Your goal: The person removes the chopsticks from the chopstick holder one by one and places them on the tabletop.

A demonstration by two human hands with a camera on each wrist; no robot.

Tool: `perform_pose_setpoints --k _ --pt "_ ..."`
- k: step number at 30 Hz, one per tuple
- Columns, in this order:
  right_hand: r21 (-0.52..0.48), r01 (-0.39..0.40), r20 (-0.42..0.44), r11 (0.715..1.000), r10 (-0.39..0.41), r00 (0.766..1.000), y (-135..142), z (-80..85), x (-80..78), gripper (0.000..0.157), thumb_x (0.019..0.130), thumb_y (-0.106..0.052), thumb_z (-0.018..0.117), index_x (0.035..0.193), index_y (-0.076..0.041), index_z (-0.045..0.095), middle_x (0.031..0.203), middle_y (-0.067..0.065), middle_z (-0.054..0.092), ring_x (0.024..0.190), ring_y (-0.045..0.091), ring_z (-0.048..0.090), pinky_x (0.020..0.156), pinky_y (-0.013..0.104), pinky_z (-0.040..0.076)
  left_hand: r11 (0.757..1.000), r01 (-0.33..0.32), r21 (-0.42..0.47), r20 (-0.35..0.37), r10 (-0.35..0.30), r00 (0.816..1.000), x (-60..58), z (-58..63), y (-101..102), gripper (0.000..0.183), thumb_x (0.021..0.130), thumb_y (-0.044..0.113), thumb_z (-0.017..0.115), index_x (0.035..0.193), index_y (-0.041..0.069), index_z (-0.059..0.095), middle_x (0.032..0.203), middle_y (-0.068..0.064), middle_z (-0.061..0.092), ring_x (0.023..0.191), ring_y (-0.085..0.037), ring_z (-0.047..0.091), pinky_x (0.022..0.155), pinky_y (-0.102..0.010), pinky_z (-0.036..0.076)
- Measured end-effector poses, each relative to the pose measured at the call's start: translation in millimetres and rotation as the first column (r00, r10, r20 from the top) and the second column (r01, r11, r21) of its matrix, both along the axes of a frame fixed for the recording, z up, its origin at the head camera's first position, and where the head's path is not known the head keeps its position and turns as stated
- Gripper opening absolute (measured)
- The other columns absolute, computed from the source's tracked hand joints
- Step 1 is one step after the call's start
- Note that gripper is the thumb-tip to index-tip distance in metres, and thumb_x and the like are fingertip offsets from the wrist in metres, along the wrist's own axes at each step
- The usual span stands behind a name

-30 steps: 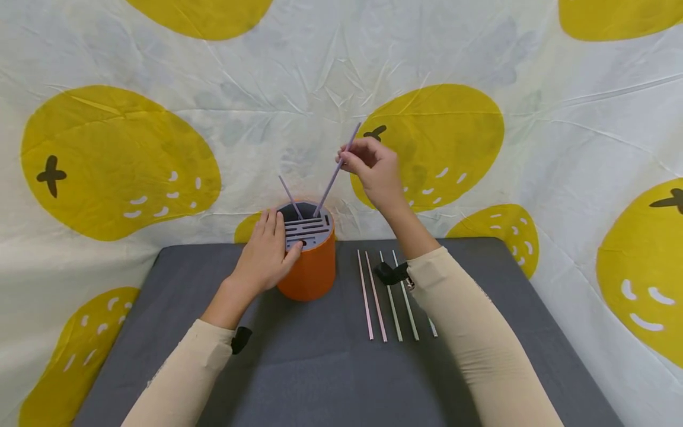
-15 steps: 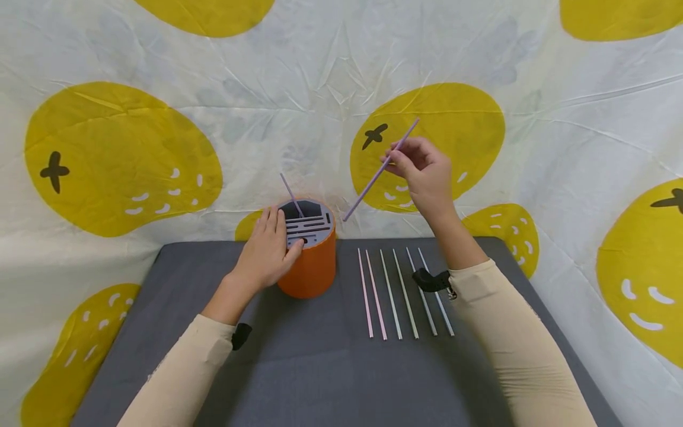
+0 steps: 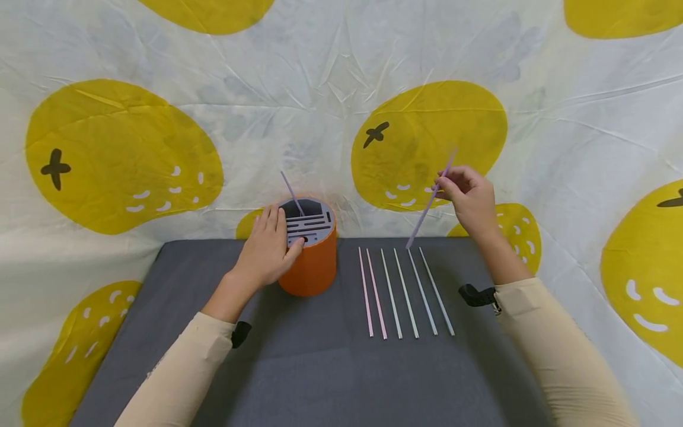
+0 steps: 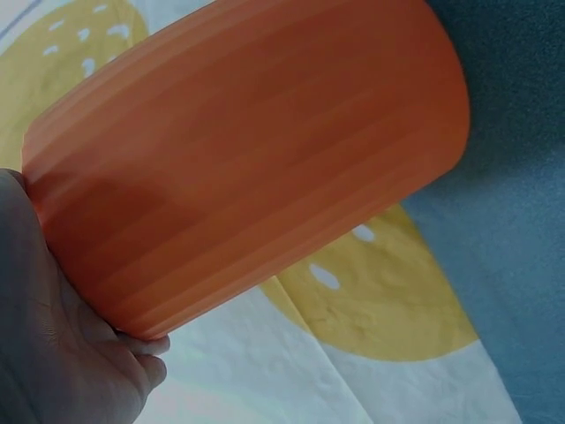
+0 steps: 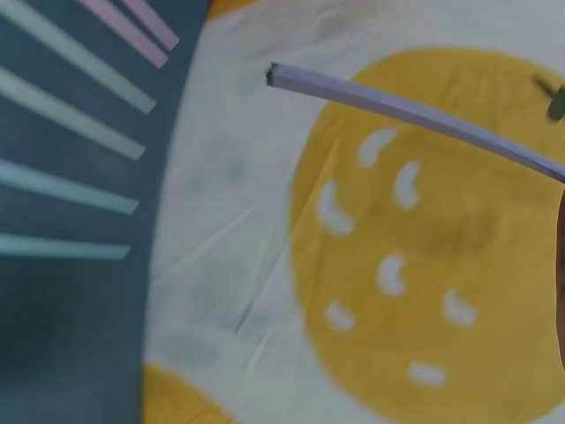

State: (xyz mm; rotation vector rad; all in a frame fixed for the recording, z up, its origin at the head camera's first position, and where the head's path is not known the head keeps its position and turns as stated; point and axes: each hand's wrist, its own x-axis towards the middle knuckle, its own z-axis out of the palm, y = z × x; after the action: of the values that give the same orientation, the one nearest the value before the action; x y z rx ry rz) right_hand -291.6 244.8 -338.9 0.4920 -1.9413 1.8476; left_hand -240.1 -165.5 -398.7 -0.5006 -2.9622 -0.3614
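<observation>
My right hand [image 3: 472, 201] pinches a lilac chopstick [image 3: 432, 198] between thumb and fingers, above the table's back right. It slants, lower end toward the left, and that end overlaps the top of a blue chopstick in the head view. In the right wrist view the lilac chopstick [image 5: 415, 115] shows flat-sided with a dark end. My left hand [image 3: 265, 249] lies with straight fingers over the top of an orange knife and utensil holder [image 3: 309, 273], whose grey lid has slots. Another lilac chopstick [image 3: 291, 193] leans out of its open back compartment. The holder's side [image 4: 256, 168] fills the left wrist view.
Right of the holder, pairs of pink chopsticks [image 3: 366, 293], pale green chopsticks [image 3: 391, 293] and blue chopsticks [image 3: 423, 292] lie side by side on the dark grey table [image 3: 299, 379]. A white cloth [image 3: 256, 136] with yellow fruit prints hangs right behind the table.
My right hand has lifted the lilac chopstick out of the holder, then carried it right and down toward the row of chopsticks. The left hand has stayed on the holder.
</observation>
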Motion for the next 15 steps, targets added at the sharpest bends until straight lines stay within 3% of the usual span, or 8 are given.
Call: perform_pose_setpoints --k 3,6,10,12,15 --pt "0.110 0.049 0.058 0.993 -0.056 0.997 20 -12.4 -2.0 0.013 0.096 0.002 0.068 0.109 0.005 0.070 0.091 -0.004 0.073 0.077 0.007 0.074 0.073 0.022 0.061 1.000 0.004 0.003 0.001 -0.004 1.000 0.5 0.4 1 0.085 0.108 0.054 0.032 0.162 -0.009 0.011 0.171 -0.027 0.007 0.160 -0.044 0.004 0.129 -0.058 0.009" --pt "0.261 0.099 0.110 0.960 -0.131 0.985 37 -25.1 -2.2 0.020 0.098 -0.003 0.067 0.114 0.008 0.069 0.091 -0.005 0.073 0.076 0.005 0.072 0.071 0.018 0.060 1.000 0.009 0.001 -0.002 -0.009 1.000 0.2 1.4 2 0.085 0.108 0.054 0.031 0.162 -0.009 0.011 0.171 -0.027 0.007 0.160 -0.044 0.005 0.129 -0.058 0.009" --pt "0.462 0.104 0.171 0.881 -0.203 0.964 55 -40.0 1.0 0.028 0.102 -0.013 0.065 0.119 0.008 0.068 0.098 0.014 0.074 0.076 0.002 0.071 0.069 0.013 0.058 1.000 0.011 -0.004 -0.002 -0.011 1.000 -0.3 2.2 2 0.085 0.108 0.054 0.030 0.162 -0.009 0.010 0.171 -0.027 0.006 0.159 -0.045 0.006 0.129 -0.059 0.009" --pt "0.528 0.081 0.201 0.845 -0.217 0.955 61 -47.7 2.8 0.030 0.103 -0.016 0.063 0.121 0.007 0.067 0.104 0.025 0.072 0.076 0.001 0.071 0.069 0.014 0.058 1.000 0.011 -0.006 -0.002 -0.011 1.000 -0.5 2.2 2 0.085 0.108 0.054 0.030 0.162 -0.009 0.010 0.171 -0.027 0.006 0.159 -0.045 0.006 0.129 -0.059 0.009" --pt "0.583 0.041 0.242 0.812 -0.221 0.945 69 -62.2 3.5 0.032 0.105 -0.020 0.062 0.124 0.006 0.066 0.111 0.031 0.071 0.076 -0.002 0.070 0.070 0.015 0.059 1.000 0.009 -0.009 0.002 -0.009 1.000 0.1 1.7 2 0.085 0.108 0.053 0.031 0.162 -0.009 0.010 0.171 -0.027 0.006 0.159 -0.045 0.006 0.129 -0.059 0.009"
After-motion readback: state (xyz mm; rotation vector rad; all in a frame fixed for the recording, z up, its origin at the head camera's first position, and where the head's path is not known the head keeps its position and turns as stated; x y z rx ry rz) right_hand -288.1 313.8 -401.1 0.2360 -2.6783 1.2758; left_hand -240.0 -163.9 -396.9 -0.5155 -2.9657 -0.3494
